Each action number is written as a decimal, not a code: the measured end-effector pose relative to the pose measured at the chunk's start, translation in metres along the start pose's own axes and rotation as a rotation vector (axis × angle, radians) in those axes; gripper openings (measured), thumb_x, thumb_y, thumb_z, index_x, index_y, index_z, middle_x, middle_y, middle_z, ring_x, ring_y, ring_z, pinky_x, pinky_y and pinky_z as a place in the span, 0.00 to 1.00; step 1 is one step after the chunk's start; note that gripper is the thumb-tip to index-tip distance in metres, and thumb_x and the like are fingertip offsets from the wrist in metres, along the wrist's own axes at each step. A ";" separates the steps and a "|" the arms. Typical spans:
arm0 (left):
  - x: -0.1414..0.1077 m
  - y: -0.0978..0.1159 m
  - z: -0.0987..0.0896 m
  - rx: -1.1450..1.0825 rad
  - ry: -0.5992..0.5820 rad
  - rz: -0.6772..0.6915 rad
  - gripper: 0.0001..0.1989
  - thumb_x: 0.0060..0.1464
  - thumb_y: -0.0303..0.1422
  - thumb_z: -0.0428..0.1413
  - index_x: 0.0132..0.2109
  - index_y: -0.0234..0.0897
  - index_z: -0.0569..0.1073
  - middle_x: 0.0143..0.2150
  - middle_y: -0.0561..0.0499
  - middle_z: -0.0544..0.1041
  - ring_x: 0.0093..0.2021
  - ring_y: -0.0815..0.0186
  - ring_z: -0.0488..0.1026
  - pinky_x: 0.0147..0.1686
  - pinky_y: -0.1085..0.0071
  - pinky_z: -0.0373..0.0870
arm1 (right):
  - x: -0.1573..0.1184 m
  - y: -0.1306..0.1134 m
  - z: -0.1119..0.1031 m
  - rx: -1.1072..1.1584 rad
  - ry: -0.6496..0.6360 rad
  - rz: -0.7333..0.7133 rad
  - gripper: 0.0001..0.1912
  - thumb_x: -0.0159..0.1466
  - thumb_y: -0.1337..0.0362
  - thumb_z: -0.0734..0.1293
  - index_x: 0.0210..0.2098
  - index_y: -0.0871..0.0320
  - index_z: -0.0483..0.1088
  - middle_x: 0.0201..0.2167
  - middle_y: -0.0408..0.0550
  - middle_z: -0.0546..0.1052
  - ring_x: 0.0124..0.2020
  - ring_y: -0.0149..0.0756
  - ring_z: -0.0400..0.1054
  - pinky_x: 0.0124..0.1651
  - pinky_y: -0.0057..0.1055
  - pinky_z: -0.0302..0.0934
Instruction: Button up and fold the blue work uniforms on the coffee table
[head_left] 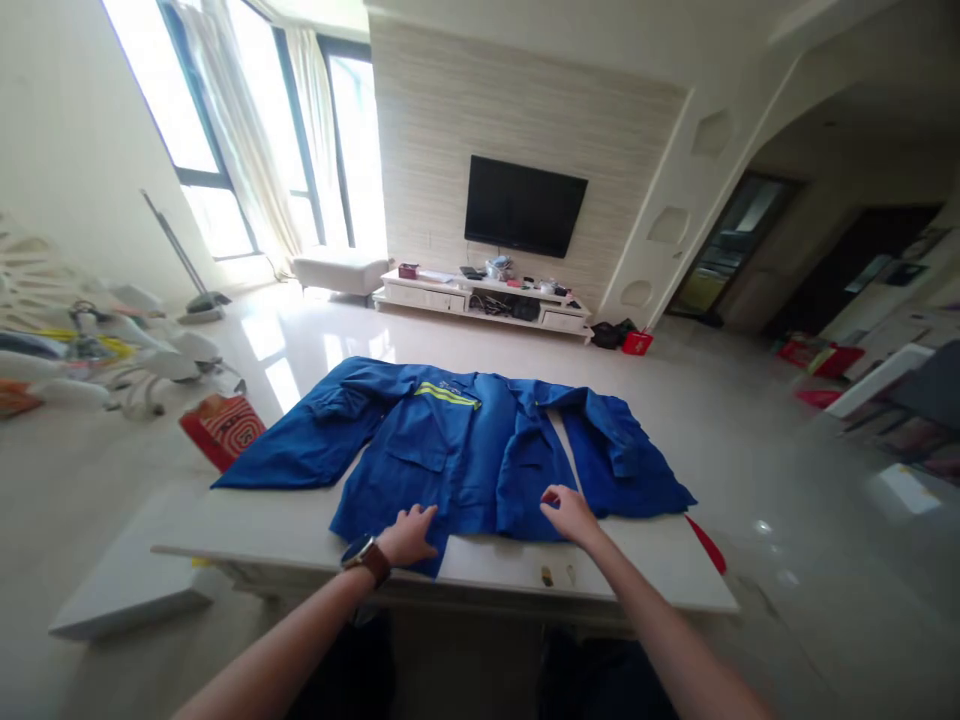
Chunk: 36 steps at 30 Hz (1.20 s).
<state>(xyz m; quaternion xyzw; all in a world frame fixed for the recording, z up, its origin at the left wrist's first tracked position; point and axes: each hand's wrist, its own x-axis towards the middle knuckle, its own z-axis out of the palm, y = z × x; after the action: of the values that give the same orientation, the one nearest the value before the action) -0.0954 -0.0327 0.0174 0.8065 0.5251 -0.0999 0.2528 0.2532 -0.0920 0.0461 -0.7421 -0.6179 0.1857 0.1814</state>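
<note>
A blue work jacket (480, 460) with a yellow stripe on its chest lies spread on the white table, front up and sleeves out to the sides. My left hand (409, 535), with a watch (365, 555) on its wrist, rests on the lower hem of the left front panel, fingers spread. Over the lower part of the other front panel is my right hand (570, 513), its fingers loosely curled and slightly apart; nothing shows between them. Two small items lie at the table's near edge, one brownish (547, 576) and one pale (571, 574).
The white table (285, 525) ends close before me. A red patterned bag (225, 430) stands beyond its left side. Farther off are a low TV cabinet (427, 291), a wall television (525, 207), a bench (341, 268) and a red box (637, 343).
</note>
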 end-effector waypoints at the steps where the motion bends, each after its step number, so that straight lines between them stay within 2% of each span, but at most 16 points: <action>1: 0.000 0.004 0.014 0.011 -0.014 -0.009 0.44 0.49 0.35 0.63 0.72 0.37 0.61 0.69 0.31 0.64 0.68 0.38 0.63 0.59 0.47 0.68 | -0.008 0.002 0.014 0.055 -0.017 0.001 0.07 0.61 0.67 0.66 0.37 0.57 0.77 0.39 0.50 0.82 0.43 0.40 0.75 0.47 0.31 0.63; 4: 0.007 0.018 0.038 0.105 0.009 -0.038 0.45 0.42 0.29 0.65 0.70 0.41 0.64 0.73 0.31 0.60 0.71 0.36 0.58 0.60 0.42 0.67 | -0.013 -0.002 0.048 0.202 -0.059 0.079 0.13 0.59 0.65 0.68 0.44 0.57 0.76 0.43 0.52 0.81 0.44 0.41 0.75 0.47 0.31 0.64; 6: 0.015 0.022 0.044 0.164 0.019 -0.048 0.53 0.37 0.27 0.68 0.72 0.42 0.61 0.76 0.31 0.53 0.74 0.34 0.52 0.62 0.37 0.63 | -0.008 -0.007 0.069 0.323 -0.070 0.196 0.22 0.59 0.62 0.69 0.53 0.58 0.72 0.47 0.54 0.80 0.46 0.42 0.76 0.48 0.32 0.65; 8: 0.024 0.021 0.045 0.182 -0.012 -0.030 0.60 0.32 0.26 0.70 0.74 0.41 0.58 0.77 0.31 0.50 0.75 0.33 0.48 0.65 0.35 0.58 | 0.000 -0.013 0.091 0.439 -0.057 0.266 0.25 0.60 0.60 0.69 0.56 0.59 0.70 0.47 0.55 0.80 0.46 0.43 0.76 0.48 0.33 0.66; 10: 0.028 0.017 0.044 0.180 -0.045 0.007 0.61 0.31 0.27 0.70 0.74 0.41 0.57 0.77 0.30 0.49 0.75 0.33 0.48 0.65 0.34 0.57 | 0.008 -0.020 0.108 0.521 -0.003 0.209 0.24 0.58 0.61 0.70 0.54 0.56 0.71 0.46 0.53 0.80 0.47 0.44 0.76 0.50 0.34 0.66; 12: 0.029 0.015 0.045 0.180 -0.059 0.034 0.59 0.32 0.28 0.70 0.73 0.40 0.58 0.77 0.28 0.50 0.75 0.33 0.49 0.65 0.34 0.57 | 0.016 -0.030 0.116 0.556 0.054 0.108 0.18 0.56 0.63 0.69 0.47 0.53 0.74 0.42 0.49 0.81 0.46 0.45 0.76 0.50 0.35 0.66; 14: 0.028 0.017 0.047 0.186 -0.053 0.042 0.58 0.33 0.29 0.69 0.73 0.38 0.58 0.76 0.27 0.50 0.75 0.34 0.49 0.65 0.35 0.58 | 0.023 -0.039 0.111 0.571 0.118 0.058 0.09 0.55 0.64 0.67 0.37 0.53 0.75 0.36 0.48 0.82 0.41 0.47 0.76 0.48 0.38 0.66; 16: 0.026 0.021 0.051 0.203 -0.041 0.048 0.57 0.33 0.28 0.68 0.73 0.37 0.58 0.76 0.26 0.49 0.75 0.34 0.49 0.66 0.35 0.56 | 0.028 -0.046 0.094 0.595 0.251 0.056 0.06 0.57 0.63 0.65 0.31 0.54 0.74 0.32 0.49 0.81 0.37 0.47 0.76 0.46 0.40 0.66; 20: 0.020 0.032 0.053 0.219 -0.018 0.073 0.55 0.35 0.27 0.67 0.72 0.38 0.59 0.75 0.28 0.53 0.74 0.34 0.51 0.65 0.36 0.56 | 0.025 -0.049 0.043 0.619 0.752 -0.025 0.11 0.64 0.59 0.62 0.36 0.56 0.75 0.38 0.53 0.80 0.43 0.46 0.74 0.51 0.40 0.65; 22: 0.015 0.036 0.048 0.199 -0.015 0.067 0.49 0.39 0.27 0.65 0.70 0.38 0.62 0.74 0.29 0.56 0.72 0.35 0.54 0.64 0.39 0.61 | 0.020 -0.047 0.022 0.606 0.897 -0.050 0.13 0.67 0.57 0.63 0.41 0.57 0.75 0.42 0.54 0.80 0.46 0.46 0.74 0.53 0.40 0.65; 24: 0.011 0.038 0.044 0.190 -0.006 0.064 0.42 0.43 0.25 0.62 0.68 0.38 0.65 0.71 0.31 0.60 0.69 0.39 0.59 0.61 0.45 0.66 | 0.016 -0.044 0.012 0.603 0.960 -0.036 0.15 0.68 0.55 0.64 0.46 0.58 0.74 0.44 0.55 0.80 0.46 0.46 0.74 0.52 0.40 0.65; 27: 0.008 0.037 0.043 0.188 0.047 0.069 0.33 0.48 0.19 0.55 0.62 0.40 0.71 0.64 0.36 0.70 0.63 0.48 0.67 0.57 0.54 0.69 | 0.013 -0.040 0.007 0.624 1.033 0.019 0.17 0.67 0.53 0.66 0.47 0.59 0.73 0.45 0.58 0.80 0.43 0.46 0.74 0.49 0.40 0.66; 31: 0.016 0.030 0.039 -0.004 0.208 0.070 0.23 0.52 0.18 0.50 0.52 0.38 0.77 0.53 0.41 0.79 0.56 0.54 0.74 0.56 0.59 0.69 | 0.016 -0.033 -0.001 0.750 1.090 0.108 0.23 0.65 0.50 0.68 0.52 0.61 0.70 0.45 0.60 0.79 0.42 0.46 0.75 0.46 0.40 0.68; 33: 0.020 0.030 0.021 -0.230 0.349 0.081 0.17 0.56 0.22 0.52 0.48 0.38 0.79 0.47 0.43 0.82 0.52 0.56 0.77 0.55 0.61 0.70 | 0.018 -0.029 -0.006 0.842 1.059 0.140 0.27 0.63 0.50 0.69 0.54 0.61 0.69 0.45 0.60 0.80 0.43 0.47 0.76 0.46 0.40 0.70; 35: 0.021 0.036 -0.008 -0.490 0.533 0.104 0.11 0.58 0.30 0.56 0.47 0.37 0.80 0.42 0.44 0.82 0.45 0.57 0.78 0.49 0.63 0.72 | 0.020 -0.028 -0.007 0.909 1.012 0.154 0.27 0.61 0.50 0.70 0.53 0.61 0.70 0.44 0.60 0.81 0.42 0.47 0.77 0.46 0.40 0.70; 36: 0.020 0.041 -0.024 -0.604 0.645 0.110 0.13 0.58 0.34 0.58 0.48 0.37 0.80 0.40 0.45 0.82 0.42 0.58 0.79 0.45 0.64 0.73 | 0.021 -0.029 -0.006 0.927 0.987 0.157 0.26 0.60 0.50 0.71 0.51 0.61 0.71 0.43 0.59 0.81 0.42 0.47 0.77 0.45 0.40 0.70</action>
<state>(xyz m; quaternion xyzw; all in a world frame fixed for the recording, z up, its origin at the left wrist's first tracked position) -0.0529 -0.0178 0.0417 0.7132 0.5388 0.3284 0.3052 0.2350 -0.0664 0.0648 -0.6281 -0.2638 0.0837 0.7272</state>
